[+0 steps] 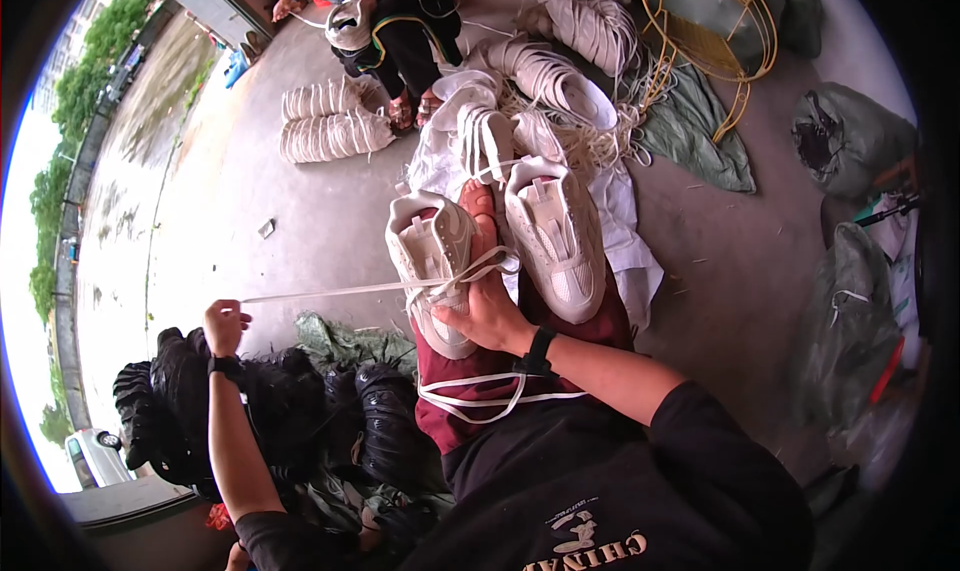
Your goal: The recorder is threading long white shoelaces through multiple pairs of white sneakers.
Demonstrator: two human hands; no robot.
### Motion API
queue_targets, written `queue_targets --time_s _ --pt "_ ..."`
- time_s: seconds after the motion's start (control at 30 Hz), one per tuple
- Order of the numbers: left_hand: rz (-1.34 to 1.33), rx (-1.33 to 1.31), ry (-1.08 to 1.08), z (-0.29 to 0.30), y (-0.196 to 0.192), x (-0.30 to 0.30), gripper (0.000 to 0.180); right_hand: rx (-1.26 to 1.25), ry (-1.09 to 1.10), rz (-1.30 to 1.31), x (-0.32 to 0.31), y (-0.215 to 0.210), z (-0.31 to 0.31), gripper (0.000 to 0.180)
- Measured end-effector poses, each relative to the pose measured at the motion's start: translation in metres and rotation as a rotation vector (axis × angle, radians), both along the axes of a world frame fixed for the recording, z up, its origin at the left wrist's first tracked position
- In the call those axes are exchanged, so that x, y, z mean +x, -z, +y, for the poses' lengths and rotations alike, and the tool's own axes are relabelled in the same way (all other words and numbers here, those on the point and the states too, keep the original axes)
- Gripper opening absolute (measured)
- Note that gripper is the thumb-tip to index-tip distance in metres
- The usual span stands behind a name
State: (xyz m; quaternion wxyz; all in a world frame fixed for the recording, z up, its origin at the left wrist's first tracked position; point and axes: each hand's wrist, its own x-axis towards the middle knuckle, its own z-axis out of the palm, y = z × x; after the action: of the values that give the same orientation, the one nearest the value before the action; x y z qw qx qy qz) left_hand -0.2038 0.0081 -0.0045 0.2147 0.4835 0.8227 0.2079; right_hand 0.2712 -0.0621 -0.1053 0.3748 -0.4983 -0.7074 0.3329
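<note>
One shirt (640, 471); two shoes (562, 256) (white); left grip (226, 327) pinching lace (330, 292), right grip (496, 316) clasping left shoe (428, 251).

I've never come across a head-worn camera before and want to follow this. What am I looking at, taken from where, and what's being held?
There is no machine here, just a person's bare hands. The single picture comes from a fisheye camera on that person's head, looking down, so straight edges bend near the rim. The left hand holds a thin white lace, stretched toward a cream lace-up shoe on the lap. The right hand grips that shoe near its toe. A matching cream shoe rests to its right on maroon trousers. Ahead, pale ribbed bundles lie on the smooth grey floor.
</note>
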Motion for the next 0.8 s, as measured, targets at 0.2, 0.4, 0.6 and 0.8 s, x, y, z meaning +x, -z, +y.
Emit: queue_targets --time_s 0.2,0.4,0.6,0.8 --pt "0.102 0.363 0.553 -0.016 0.001 0.194 0.035 0.046 0.068 0.049 -0.004 -0.008 0.004 0.095" --pt "0.255 0.329 1.000 -0.031 -0.026 0.284 0.018 0.038 -0.042 0.153 -0.023 -0.029 0.007 0.061" --pt "0.274 0.241 1.027 -0.025 -0.021 0.294 0.019 0.043 -0.053 0.196 -0.024 -0.023 0.007 0.037" --pt "0.265 0.319 1.078 -0.025 -0.024 0.283 0.015 0.148 0.066 0.179 -0.020 -0.029 0.007 0.044"
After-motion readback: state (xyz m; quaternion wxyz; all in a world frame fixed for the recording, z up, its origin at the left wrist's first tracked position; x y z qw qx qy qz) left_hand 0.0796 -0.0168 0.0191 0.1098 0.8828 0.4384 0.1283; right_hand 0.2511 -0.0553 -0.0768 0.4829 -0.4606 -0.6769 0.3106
